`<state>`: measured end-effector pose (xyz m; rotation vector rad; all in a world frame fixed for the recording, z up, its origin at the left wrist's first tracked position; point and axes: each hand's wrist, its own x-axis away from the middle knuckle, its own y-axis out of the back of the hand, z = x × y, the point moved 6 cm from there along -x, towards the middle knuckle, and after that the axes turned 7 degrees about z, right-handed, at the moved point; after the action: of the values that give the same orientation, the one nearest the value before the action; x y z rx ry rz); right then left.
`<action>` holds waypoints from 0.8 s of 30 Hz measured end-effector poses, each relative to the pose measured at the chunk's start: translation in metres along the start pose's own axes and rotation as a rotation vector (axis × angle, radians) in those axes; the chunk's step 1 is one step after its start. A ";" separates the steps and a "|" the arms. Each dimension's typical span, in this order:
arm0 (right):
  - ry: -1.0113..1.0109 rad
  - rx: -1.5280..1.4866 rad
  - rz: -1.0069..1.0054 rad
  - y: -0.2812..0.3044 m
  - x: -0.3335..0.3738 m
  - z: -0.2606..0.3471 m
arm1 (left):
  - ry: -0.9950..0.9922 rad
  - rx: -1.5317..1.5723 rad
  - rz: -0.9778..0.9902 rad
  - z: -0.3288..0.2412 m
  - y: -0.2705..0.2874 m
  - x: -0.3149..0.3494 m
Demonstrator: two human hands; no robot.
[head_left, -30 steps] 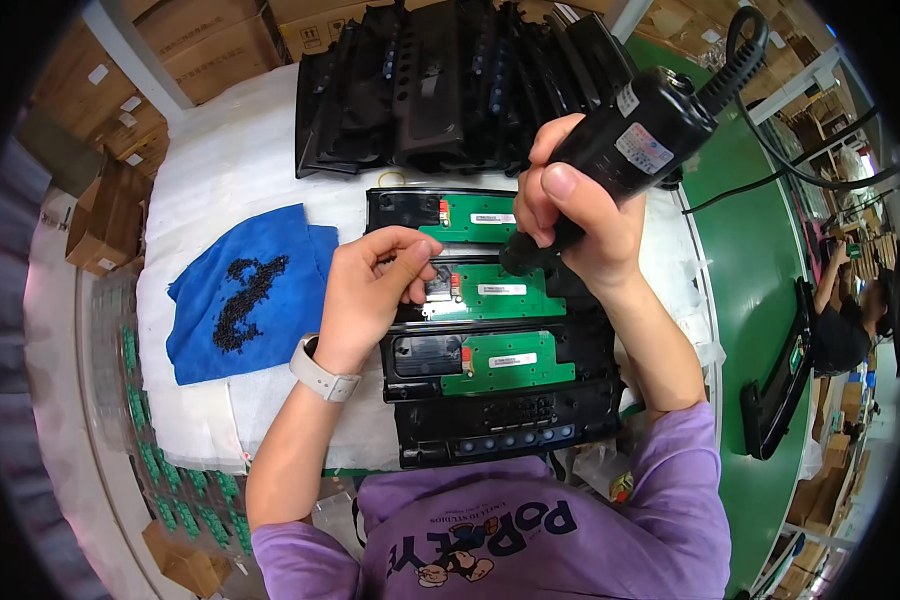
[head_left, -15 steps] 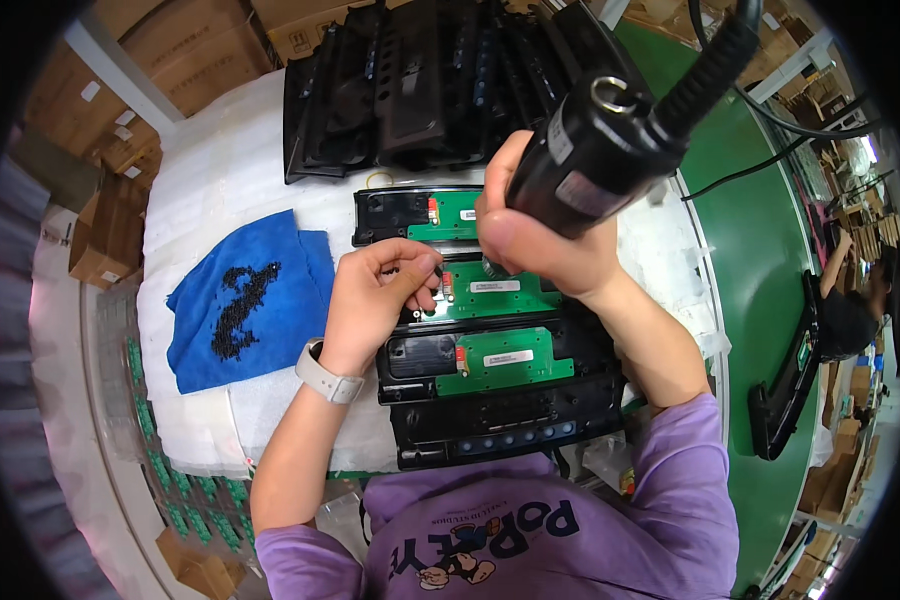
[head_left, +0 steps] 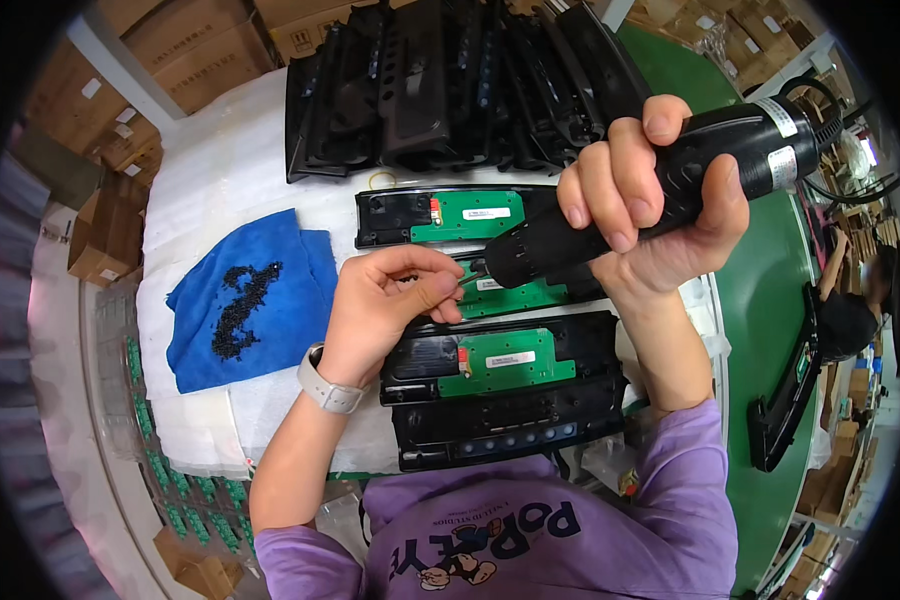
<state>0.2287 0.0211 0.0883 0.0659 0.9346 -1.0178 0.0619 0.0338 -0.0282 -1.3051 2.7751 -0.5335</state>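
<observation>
My right hand (head_left: 660,215) is wrapped round a black electric screwdriver (head_left: 735,145), tilted so that its nose points left and its cord end rises to the right. At its bit, the thumb and fingers of my left hand (head_left: 390,295) are pinched together; what they hold is too small to make out. Below them lies a black plastic panel with a green circuit board (head_left: 530,301), partly hidden by my hands and the tool. Similar boards sit in a farther panel (head_left: 390,218) and a nearer panel (head_left: 410,365). Small black screws (head_left: 235,325) lie heaped on a blue cloth (head_left: 305,285) at the left.
Many black plastic housings (head_left: 415,100) are piled at the far side of the white-covered table (head_left: 205,425). Another black panel (head_left: 515,435) lies nearest me. Cardboard boxes (head_left: 205,60) stand behind. At the right, another person (head_left: 845,320) is beyond a green surface (head_left: 745,390).
The screwdriver has swung from upright over the middle board to a leftward tilt, its body moving right. My left fingers have shifted slightly right to meet its bit.
</observation>
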 end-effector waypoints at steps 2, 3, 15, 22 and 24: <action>0.000 -0.032 -0.019 0.000 0.000 -0.003 | 0.012 0.001 0.020 0.000 -0.002 0.001; 0.000 -0.033 -0.022 0.000 0.001 -0.003 | 0.014 0.001 0.020 0.001 -0.002 0.001; 0.065 -0.109 -0.197 0.001 0.007 -0.002 | 0.060 0.182 0.124 0.006 -0.005 0.002; -0.333 0.228 -0.040 -0.008 0.013 -0.024 | -0.097 0.004 -0.135 -0.002 0.015 -0.006; -0.378 0.307 -0.010 -0.010 0.017 -0.032 | -0.110 0.043 -0.169 -0.003 0.018 -0.006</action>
<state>0.2038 0.0181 0.0597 0.1203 0.4324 -1.1288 0.0516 0.0495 -0.0320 -1.5190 2.5674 -0.5083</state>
